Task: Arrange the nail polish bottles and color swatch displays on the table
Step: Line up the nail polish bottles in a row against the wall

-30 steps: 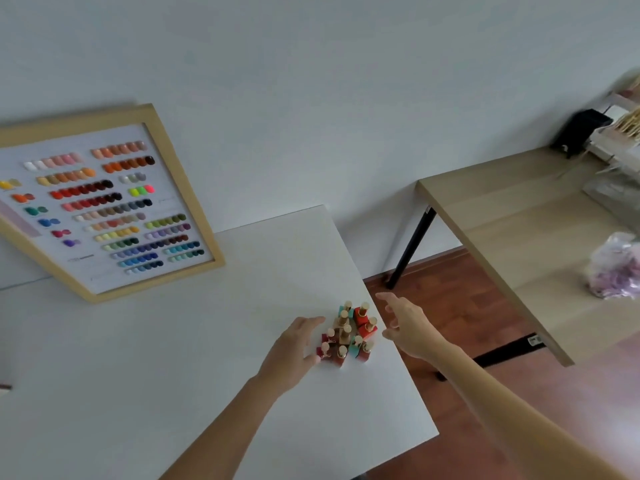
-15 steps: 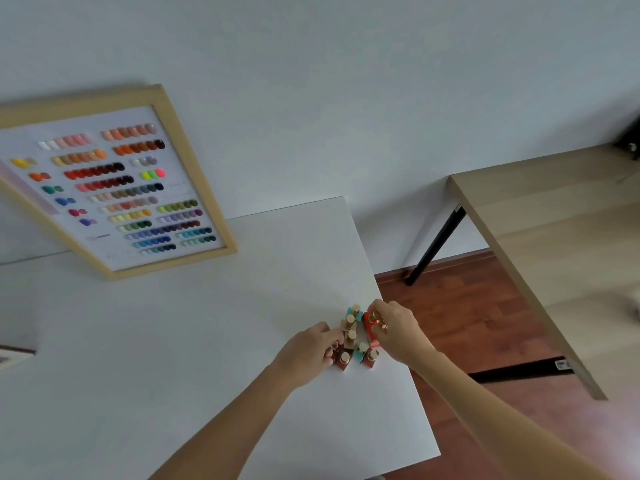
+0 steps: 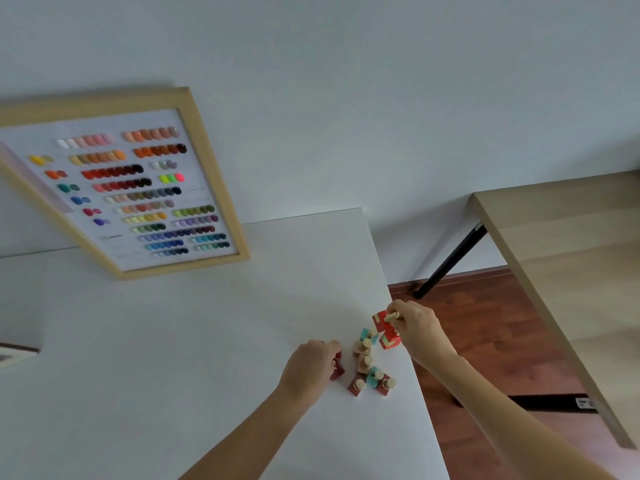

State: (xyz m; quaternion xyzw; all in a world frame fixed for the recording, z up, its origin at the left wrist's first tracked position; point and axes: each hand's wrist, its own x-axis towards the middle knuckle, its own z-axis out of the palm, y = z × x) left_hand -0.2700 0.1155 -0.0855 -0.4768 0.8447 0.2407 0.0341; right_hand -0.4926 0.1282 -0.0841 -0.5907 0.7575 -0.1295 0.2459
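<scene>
A cluster of small nail polish bottles [image 3: 367,370] with gold caps stands near the right edge of the white table [image 3: 173,358]. My right hand [image 3: 417,329] grips two red bottles [image 3: 385,327] by their caps, raised and tilted at the cluster's far right. On the cluster's left side, my left hand [image 3: 308,368] is closed around dark red bottles [image 3: 337,370], mostly hidden under the fingers. A wood-framed color swatch display [image 3: 138,188] leans against the wall at the table's back left.
The table's right edge runs just beside the bottles, with red-brown floor [image 3: 491,341] below. A wooden table [image 3: 568,258] with a black leg stands to the right. A small framed object [image 3: 14,355] pokes in at the left edge.
Both hands closed in on the cluster from either side. My right hand has taken red bottles and lifted them up and away; my left hand has closed on dark red bottles.
</scene>
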